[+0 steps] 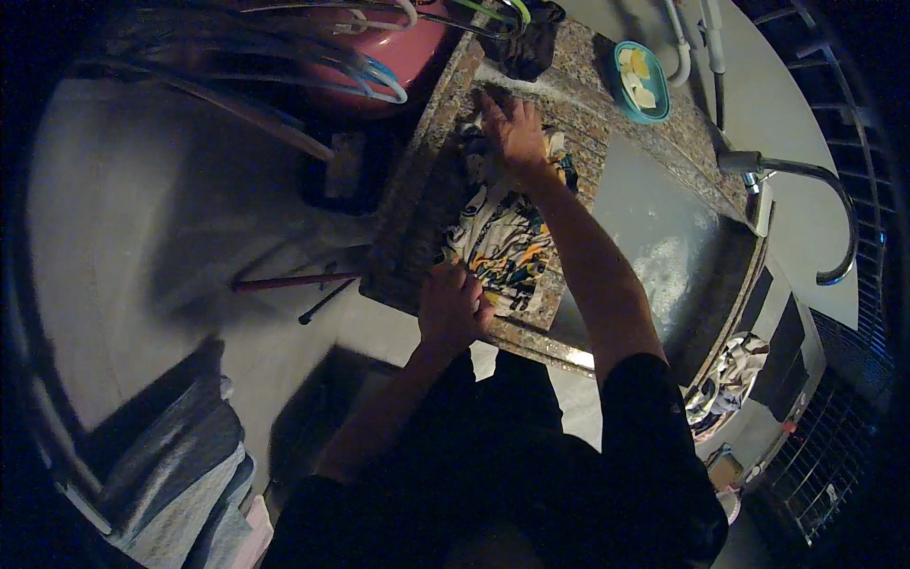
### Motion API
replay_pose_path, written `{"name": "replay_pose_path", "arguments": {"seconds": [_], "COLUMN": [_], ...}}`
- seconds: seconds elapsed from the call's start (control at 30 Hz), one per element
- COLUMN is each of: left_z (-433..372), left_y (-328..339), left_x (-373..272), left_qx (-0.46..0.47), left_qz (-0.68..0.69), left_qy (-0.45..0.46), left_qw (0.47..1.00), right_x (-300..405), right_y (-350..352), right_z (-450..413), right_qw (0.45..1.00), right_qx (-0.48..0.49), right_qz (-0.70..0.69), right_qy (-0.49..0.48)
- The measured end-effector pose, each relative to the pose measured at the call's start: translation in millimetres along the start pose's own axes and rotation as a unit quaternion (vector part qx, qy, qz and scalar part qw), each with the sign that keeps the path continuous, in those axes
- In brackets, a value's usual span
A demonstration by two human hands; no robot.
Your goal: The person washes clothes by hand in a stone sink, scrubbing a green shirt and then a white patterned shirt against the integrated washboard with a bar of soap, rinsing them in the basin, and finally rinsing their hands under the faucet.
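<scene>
A wet patterned cloth garment [501,235] in cream, dark green and yellow lies bunched along the ribbed stone washboard [586,146] of a laundry sink. My left hand [455,302] is closed on the garment's near end, by the front edge of the stone. At the far end, my right hand [515,135] lies on the cloth with its fingers spread; whether it grips any fabric cannot be told. Whitish foam streaks the stone beyond the fingers. Right of the washboard, cloudy, sudsy water [661,263] fills the basin.
A turquoise dish [665,107] with soap pieces sits on the back ledge, near a dark wet cloth [522,50]. A curved faucet [846,206] reaches in at the right. Hangers [370,78] and a pink tub [405,50] are at the upper left. Clothes [732,373] lie right of the basin.
</scene>
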State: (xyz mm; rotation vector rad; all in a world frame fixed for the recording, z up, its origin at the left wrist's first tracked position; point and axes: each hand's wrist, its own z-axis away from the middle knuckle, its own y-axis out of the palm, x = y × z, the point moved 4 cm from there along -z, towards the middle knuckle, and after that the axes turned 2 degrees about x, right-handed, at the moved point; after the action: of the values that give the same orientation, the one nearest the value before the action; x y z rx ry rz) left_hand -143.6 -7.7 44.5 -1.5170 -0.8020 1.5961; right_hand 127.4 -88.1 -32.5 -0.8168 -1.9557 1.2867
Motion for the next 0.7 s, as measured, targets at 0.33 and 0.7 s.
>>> {"name": "replay_pose_path", "arguments": {"seconds": [0.33,0.7], "left_z": [8.8,6.1], "left_y": [0.5,-8.0], "left_x": [-0.8,-4.0], "left_qx": [-0.017,-0.078], "left_qz": [-0.04,-0.018], "left_qy": [0.012,0.018], "left_qw": [0.999,0.997], "right_x": [61.0,100.2], "right_y": [-17.1,-67.4], "right_z": [26.8,100.4], "right_qw": [0.939,0.986], "right_qx": [0.058,0.133], "right_qz": [-0.338,-0.067], "right_qy": [0.002,-0.068]}}
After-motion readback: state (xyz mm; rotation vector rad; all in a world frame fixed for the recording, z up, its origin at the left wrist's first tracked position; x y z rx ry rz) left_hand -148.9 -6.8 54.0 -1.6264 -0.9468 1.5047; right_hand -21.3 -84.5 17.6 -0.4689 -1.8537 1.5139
